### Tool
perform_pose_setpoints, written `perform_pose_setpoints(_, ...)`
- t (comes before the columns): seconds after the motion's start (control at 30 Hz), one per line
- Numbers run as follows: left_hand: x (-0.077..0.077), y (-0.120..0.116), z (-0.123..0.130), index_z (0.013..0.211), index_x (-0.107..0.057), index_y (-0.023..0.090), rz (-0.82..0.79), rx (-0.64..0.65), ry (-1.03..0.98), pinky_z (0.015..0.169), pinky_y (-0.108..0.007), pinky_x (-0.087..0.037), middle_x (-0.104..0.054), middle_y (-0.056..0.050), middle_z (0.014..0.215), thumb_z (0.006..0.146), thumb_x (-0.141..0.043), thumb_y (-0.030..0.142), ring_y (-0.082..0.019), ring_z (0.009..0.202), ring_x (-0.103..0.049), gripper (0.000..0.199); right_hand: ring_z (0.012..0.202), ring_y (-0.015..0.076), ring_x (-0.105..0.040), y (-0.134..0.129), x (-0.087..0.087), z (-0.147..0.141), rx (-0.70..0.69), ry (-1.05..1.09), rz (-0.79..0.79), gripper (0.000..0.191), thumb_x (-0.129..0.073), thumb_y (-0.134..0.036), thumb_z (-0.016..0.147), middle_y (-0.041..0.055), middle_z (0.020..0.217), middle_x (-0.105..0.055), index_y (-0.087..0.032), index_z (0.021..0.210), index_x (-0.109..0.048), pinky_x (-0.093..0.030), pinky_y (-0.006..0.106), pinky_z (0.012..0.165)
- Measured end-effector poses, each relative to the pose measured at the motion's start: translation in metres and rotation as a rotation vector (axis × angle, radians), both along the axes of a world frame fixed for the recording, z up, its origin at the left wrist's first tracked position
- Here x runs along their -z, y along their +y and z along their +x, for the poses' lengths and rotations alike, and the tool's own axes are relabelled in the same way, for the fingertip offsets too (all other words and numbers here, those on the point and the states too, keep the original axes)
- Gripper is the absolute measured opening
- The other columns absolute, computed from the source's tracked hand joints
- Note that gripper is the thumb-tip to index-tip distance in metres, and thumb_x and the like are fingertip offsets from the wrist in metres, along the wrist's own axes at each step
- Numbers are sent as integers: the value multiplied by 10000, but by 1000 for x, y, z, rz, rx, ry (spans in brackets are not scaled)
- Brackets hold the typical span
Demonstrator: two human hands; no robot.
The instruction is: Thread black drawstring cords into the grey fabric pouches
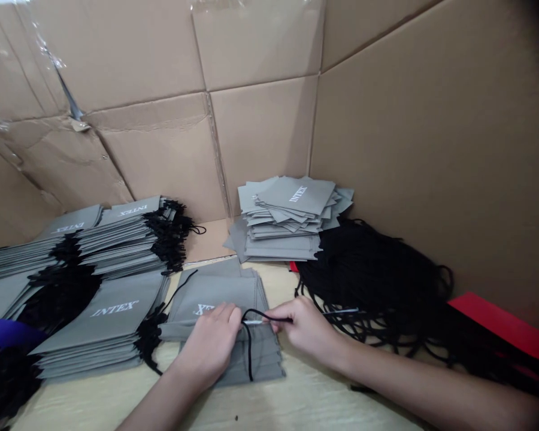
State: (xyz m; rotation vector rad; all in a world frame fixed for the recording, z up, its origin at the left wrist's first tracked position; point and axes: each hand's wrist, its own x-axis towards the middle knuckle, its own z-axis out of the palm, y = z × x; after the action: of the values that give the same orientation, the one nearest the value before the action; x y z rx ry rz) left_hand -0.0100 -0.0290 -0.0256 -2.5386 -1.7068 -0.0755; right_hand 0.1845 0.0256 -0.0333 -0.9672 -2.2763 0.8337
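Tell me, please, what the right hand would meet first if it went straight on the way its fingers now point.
Past the black cord looping ahead of it, the right hand would probably meet the left hand first; depth is unclear, so it might touch the grey pouches below instead.

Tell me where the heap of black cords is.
In the head view, the heap of black cords lies right of centre, beside the untidy pile of grey fabric bags and beyond the right hand.

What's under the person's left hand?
Under the left hand lie stacked gray fabric pouches, with partly covered white lettering showing beyond it. Whatever is directly beneath the palm is covered and cannot be seen.
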Motion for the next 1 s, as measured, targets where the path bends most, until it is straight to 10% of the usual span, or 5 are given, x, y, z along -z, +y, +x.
perform_pose_setpoints(0.33, 0, -2, 13, 875, -485, 204, -46, 37, -24, 621, -291, -354, -571, -49, 856, 900, -257, 175, -212, 800, -522, 232, 514, 116, -551, -6, 4, -13, 22, -99, 30, 258, -501, -173, 798, 25, 579, -675, -140, 628, -693, -331, 186, 492)
perform_pose_setpoints(0.6, -23, -4, -10, 805, -456, 204, 15, -114, 19, 569, -256, -317, -563, -34, 809, 913, -247, 216, -183, 737, -532, 236, 758, 177, -633, 8, -19, 13, -18, -219, 443, 259, -523, -302, 824, 44, 868, -699, -218, 1053, -609, -404, 228, 649)
perform_pose_setpoints(0.8, -29, -3, -19, 751, -424, 199, 95, -89, 14, 552, -268, -313, -547, -28, 757, 909, -244, 190, -180, 688, -518, 240, 700, 157, -629, 29, -20, 25, 1, -226, 621, 277, -429, -41, 728, 12, 749, -694, -200, 781, -649, -397, 233, 643)
perform_pose_setpoints(1.0, -19, -9, 12, 817, -440, 202, 48, 80, 51, 525, -268, -335, -573, -19, 819, 874, -339, 167, -192, 697, -545, 121, 537, 142, -569, -5, -16, 3, -131, -307, 707, 207, -443, -156, 815, 14, 605, -646, -185, 692, -607, -343, 249, 524)
